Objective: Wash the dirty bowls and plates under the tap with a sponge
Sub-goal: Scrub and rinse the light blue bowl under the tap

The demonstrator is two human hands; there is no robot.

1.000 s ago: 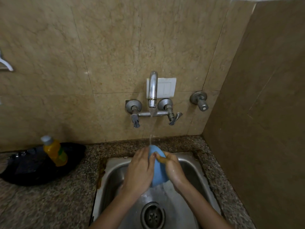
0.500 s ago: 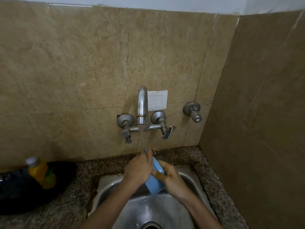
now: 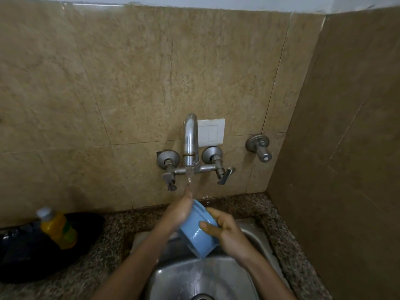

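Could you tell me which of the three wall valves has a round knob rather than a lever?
The lone valve farthest right, by the corner; the left valve and middle valve, joined to the tap spout, carry levers.

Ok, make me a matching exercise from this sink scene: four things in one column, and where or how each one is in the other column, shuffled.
Things:
1 blue bowl
2 yellow bottle
3 tap
4 white switch plate

Places or states:
A well to the left of the sink
B on the wall behind the spout
C running water
D gripped by the right hand over the sink

Pairs: 1-D, 2-A, 3-C, 4-B
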